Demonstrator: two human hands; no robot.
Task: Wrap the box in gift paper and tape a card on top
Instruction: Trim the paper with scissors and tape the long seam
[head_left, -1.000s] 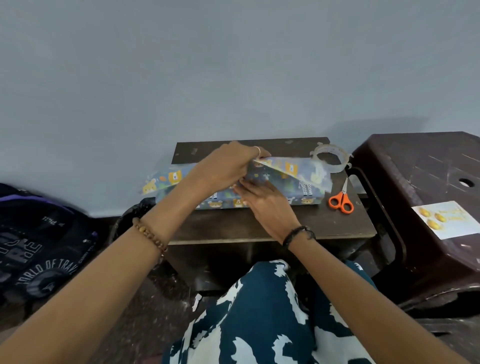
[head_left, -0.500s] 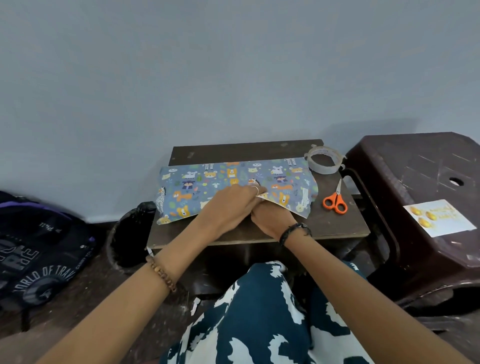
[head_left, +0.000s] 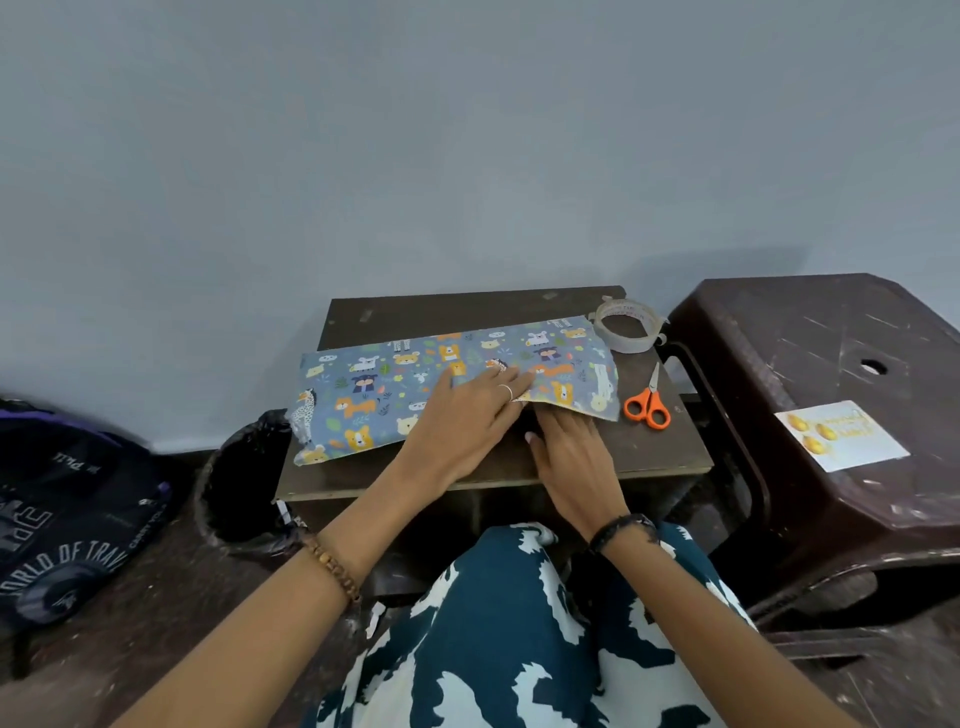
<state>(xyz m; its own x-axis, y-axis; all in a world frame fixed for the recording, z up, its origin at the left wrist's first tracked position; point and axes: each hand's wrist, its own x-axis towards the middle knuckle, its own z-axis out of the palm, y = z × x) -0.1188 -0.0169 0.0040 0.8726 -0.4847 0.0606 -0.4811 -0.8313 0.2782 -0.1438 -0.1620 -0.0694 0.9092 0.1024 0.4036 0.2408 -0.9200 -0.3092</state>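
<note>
Blue gift paper (head_left: 395, 384) with cartoon animals lies spread over the small brown table (head_left: 660, 452); the box is hidden under it. My left hand (head_left: 467, 415) presses flat on the paper with straight fingers. My right hand (head_left: 569, 452) lies beside it at the paper's near edge, fingertips tucked under the paper. A white card (head_left: 841, 434) with yellow shapes rests on the dark plastic stool (head_left: 810, 343) to the right. A roll of clear tape (head_left: 626, 325) sits at the table's far right corner.
Orange-handled scissors (head_left: 647, 405) lie on the table right of the paper. A black-lined bin (head_left: 244, 483) stands left of the table, and a dark backpack (head_left: 62, 509) lies further left. A grey wall runs behind the table.
The paper, lifted and folded a second ago, now lies spread flat over the table. Both hands have come down toward the near edge, the left flattening out on the paper.
</note>
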